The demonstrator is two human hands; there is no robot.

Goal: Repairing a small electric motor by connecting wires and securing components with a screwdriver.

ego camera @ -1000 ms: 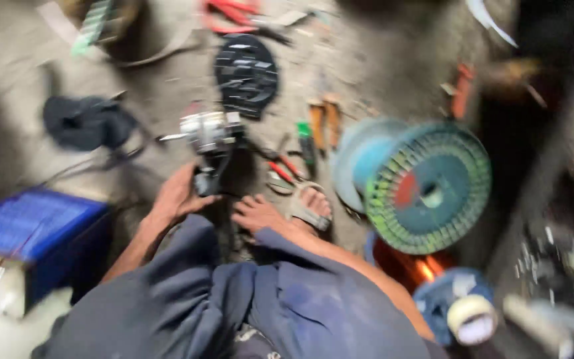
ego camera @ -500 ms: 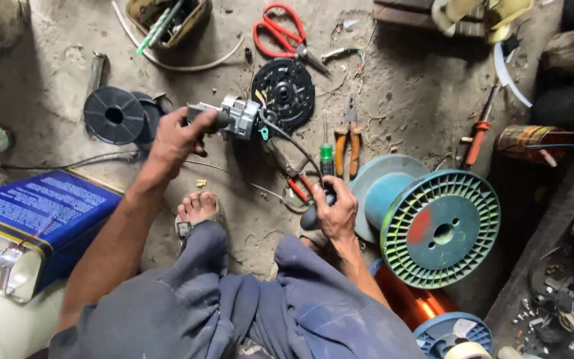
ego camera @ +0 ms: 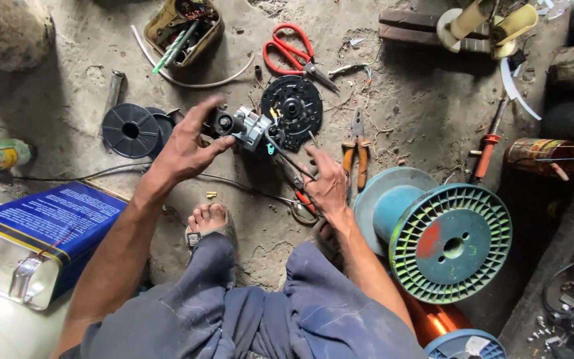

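Gripping a small grey metal motor assembly (ego camera: 247, 126), the left hand (ego camera: 184, 149) lifts it off the dirt floor (ego camera: 420, 119) — the right hand (ego camera: 327, 186) pinches a thin dark screwdriver (ego camera: 290, 159).

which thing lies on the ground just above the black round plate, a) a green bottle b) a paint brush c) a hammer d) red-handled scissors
d, the red-handled scissors lie on the ground just above the black round plate, while the left hand holds the small grey motor part beside that plate.
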